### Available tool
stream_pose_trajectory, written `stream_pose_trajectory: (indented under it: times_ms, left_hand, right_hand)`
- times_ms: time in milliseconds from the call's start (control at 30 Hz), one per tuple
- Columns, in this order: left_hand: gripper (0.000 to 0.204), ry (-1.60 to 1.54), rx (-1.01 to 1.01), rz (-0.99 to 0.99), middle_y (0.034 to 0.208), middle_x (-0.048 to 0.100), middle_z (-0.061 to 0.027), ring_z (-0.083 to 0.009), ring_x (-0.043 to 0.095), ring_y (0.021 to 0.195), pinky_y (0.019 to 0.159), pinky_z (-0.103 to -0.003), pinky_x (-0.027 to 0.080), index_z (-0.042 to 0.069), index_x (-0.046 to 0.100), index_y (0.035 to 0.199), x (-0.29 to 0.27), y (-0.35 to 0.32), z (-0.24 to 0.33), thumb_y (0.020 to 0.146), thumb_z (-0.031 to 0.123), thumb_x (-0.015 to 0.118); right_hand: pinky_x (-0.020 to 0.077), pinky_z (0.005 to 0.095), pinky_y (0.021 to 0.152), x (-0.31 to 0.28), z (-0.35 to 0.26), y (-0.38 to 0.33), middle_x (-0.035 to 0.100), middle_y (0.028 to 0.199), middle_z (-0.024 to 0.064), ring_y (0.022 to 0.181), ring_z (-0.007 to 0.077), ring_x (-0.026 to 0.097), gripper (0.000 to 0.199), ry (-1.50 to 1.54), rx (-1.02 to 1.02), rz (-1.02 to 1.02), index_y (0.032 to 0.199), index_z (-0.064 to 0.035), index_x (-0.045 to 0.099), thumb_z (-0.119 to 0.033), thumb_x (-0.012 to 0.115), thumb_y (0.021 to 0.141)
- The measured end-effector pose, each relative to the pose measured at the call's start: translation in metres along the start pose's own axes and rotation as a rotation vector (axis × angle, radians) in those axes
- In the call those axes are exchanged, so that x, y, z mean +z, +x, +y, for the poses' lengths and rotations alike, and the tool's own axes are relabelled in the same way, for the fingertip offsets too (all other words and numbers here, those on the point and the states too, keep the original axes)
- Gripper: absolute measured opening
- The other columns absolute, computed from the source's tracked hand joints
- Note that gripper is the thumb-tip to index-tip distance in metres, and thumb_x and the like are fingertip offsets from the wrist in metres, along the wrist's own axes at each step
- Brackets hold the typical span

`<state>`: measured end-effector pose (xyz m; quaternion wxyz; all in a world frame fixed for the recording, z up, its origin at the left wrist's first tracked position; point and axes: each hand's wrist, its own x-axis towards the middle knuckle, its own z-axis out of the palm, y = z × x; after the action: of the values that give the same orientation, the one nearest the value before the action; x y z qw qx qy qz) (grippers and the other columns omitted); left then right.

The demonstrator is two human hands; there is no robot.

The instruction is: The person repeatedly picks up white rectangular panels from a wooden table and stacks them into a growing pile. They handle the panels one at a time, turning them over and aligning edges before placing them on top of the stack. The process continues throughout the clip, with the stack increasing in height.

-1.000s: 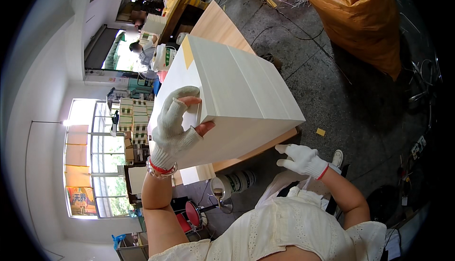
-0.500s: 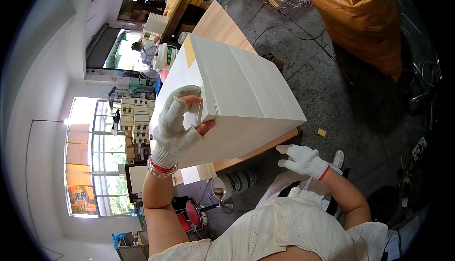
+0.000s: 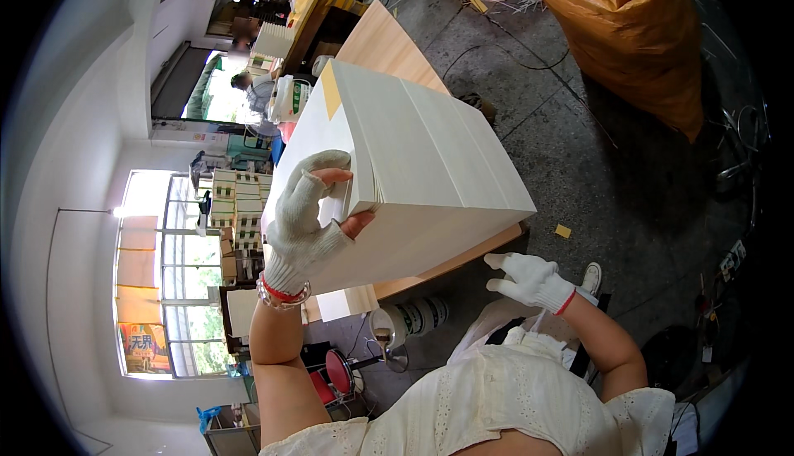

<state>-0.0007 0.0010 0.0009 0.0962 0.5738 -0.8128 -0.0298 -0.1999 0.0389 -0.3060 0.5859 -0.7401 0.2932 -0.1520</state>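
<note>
My left hand (image 3: 299, 218) is curled round a near corner of the white stack (image 3: 434, 146), thumb and forefinger bent toward each other with the edge of the top sheets between them. The bare tips of both show through the glove. The edges part slightly at that corner; how many sheets I have hold of, I cannot tell. A bracelet (image 3: 284, 294) sits at that wrist, beside the red cuff.

My right hand (image 3: 529, 280) is well apart from the stack, held out near my lap, the fingers loosely bent and partly spread, with nothing I can see in it. It wears a white glove too.

The stack stands in front of me on the wooden table (image 3: 405, 42), its sides marked by lines between layers. A yellow patch (image 3: 330, 92) shows at another corner of its top. A bucket (image 3: 422, 317) is near the table's edge, with a red stool (image 3: 337, 371) beyond it.

On the floor (image 3: 546, 137) to my right lie a small yellow scrap (image 3: 563, 231) and a cable (image 3: 529, 67); a big orange sack (image 3: 624, 38) stands farther off. Across the room a person (image 3: 241, 81) is near a fan (image 3: 263, 102).
</note>
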Motion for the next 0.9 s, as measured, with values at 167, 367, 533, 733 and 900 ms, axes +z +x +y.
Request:
stream_pose_trajectory:
  times_ms: [167, 367, 533, 733, 900]
  left_hand:
    - [0.052, -0.022, 0.015, -0.003, 0.122, 0.059, -0.0151, -0.0245, 0.06, 0.106, 0.085, -0.035, 0.053, 0.003, 0.06, 0.111, 0.0, 0.0, -0.004, 0.067, 0.012, 0.086]
    - [0.051, -0.003, 0.014, -0.013, 0.122, 0.059, -0.0155, -0.0249, 0.06, 0.107, 0.085, -0.034, 0.053, 0.002, 0.06, 0.111, 0.0, 0.0, -0.005, 0.068, 0.013, 0.086]
    - [0.051, -0.014, -0.002, -0.024, 0.121, 0.059, -0.0152, -0.0241, 0.061, 0.106, 0.086, -0.035, 0.053, 0.002, 0.059, 0.112, -0.001, 0.0, -0.006, 0.069, 0.013, 0.085]
    - [0.049, -0.024, -0.031, -0.026, 0.12, 0.058, -0.0133, -0.023, 0.061, 0.105, 0.086, -0.035, 0.053, 0.003, 0.058, 0.113, -0.001, -0.001, -0.007, 0.072, 0.014, 0.083]
    - [0.05, -0.044, -0.012, -0.022, 0.121, 0.057, -0.0139, -0.0228, 0.061, 0.105, 0.087, -0.035, 0.052, 0.002, 0.057, 0.113, 0.0, -0.002, -0.008, 0.073, 0.017, 0.083]
  right_hand:
    - [0.0476, 0.0389, 0.094, 0.004, 0.004, 0.0, 0.063, 0.119, 0.0176, 0.108, 0.0325, 0.062, 0.057, -0.015, -0.033, 0.041, 0.132, -0.006, 0.055, -0.042, 0.06, 0.087]
    - [0.0455, 0.043, 0.097, 0.002, 0.003, 0.0, 0.061, 0.125, 0.0168, 0.114, 0.033, 0.059, 0.056, -0.005, 0.0, -0.007, 0.134, -0.0079, 0.054, -0.043, 0.056, 0.09]
    - [0.0458, 0.0424, 0.097, 0.003, 0.007, 0.001, 0.061, 0.124, 0.0174, 0.113, 0.0333, 0.059, 0.056, 0.016, -0.039, 0.013, 0.133, -0.0069, 0.054, -0.042, 0.056, 0.09]
    - [0.0459, 0.0419, 0.096, 0.001, 0.008, -0.001, 0.061, 0.123, 0.0179, 0.112, 0.0337, 0.06, 0.056, 0.028, -0.064, 0.028, 0.133, -0.0063, 0.054, -0.042, 0.057, 0.09]
    - [0.0475, 0.0391, 0.095, 0.004, 0.011, 0.001, 0.063, 0.119, 0.0184, 0.108, 0.0336, 0.062, 0.057, 0.041, -0.073, 0.042, 0.131, -0.0043, 0.055, -0.042, 0.061, 0.088]
